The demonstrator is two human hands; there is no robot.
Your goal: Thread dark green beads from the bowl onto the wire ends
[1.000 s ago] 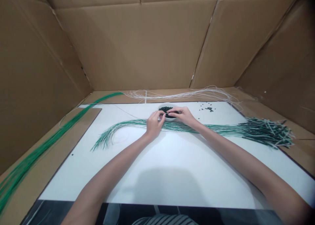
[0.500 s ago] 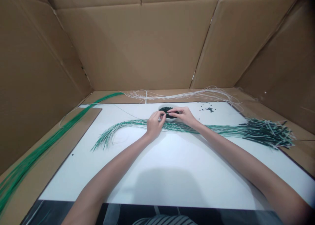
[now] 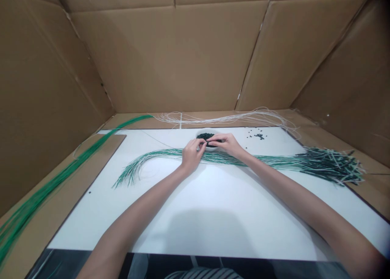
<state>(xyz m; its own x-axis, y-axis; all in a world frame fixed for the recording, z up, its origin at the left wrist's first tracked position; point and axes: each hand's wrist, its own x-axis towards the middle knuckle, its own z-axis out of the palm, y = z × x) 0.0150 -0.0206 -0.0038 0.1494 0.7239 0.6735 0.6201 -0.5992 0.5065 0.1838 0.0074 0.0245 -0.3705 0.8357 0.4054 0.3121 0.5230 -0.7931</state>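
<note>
Over the near rim of a white bowl (image 3: 212, 149), my two hands meet with their fingertips almost touching. The bowl holds many small dark green or black pieces (image 3: 204, 136). My left hand (image 3: 191, 155) is closed in a pinch on a thin wire (image 3: 158, 140) that trails off to the left. My right hand (image 3: 227, 144) is also pinched; a small dark piece seems to be at its fingertips, hard to make out against the bowl. Beneath both wrists runs a long bundle of green and white strands (image 3: 271, 161), its right ends covered with dark pieces (image 3: 329, 165).
Loose dark pieces (image 3: 259, 136) lie scattered right of the bowl on the white board (image 3: 201, 205). A green strand bundle (image 3: 70, 169) stretches along the left side. White strands (image 3: 219, 119) lie at the back, before the cardboard wall (image 3: 170, 59). Cardboard also encloses both sides.
Hands and bowl stay nearly in place. The fingertips have come slightly closer together, and the pale tip seen between them before is now hidden.
</note>
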